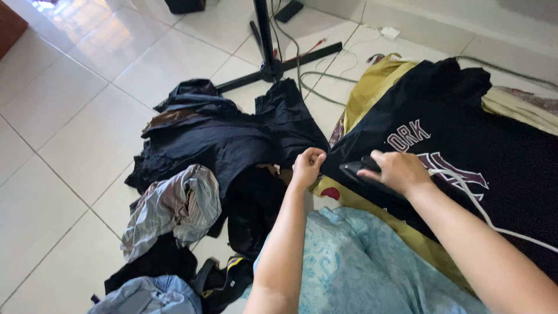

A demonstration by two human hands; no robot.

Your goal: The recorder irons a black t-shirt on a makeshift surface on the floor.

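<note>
From my remote seat I see a floor of large glossy white tiles (64, 104), with bright daylight glaring off it at 11 o'clock. A black stand (268, 55) spreads its legs at 12 o'clock, cables (325, 70) trailing beside it. A pale low wall (465, 23) runs along 1 o'clock. A brown edge of furniture (9, 26) shows at 10 o'clock.

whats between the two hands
In the head view, only the edge of the black shirt spans the gap: the left hand pinches its corner, the right hand presses a dark iron on it.
</note>
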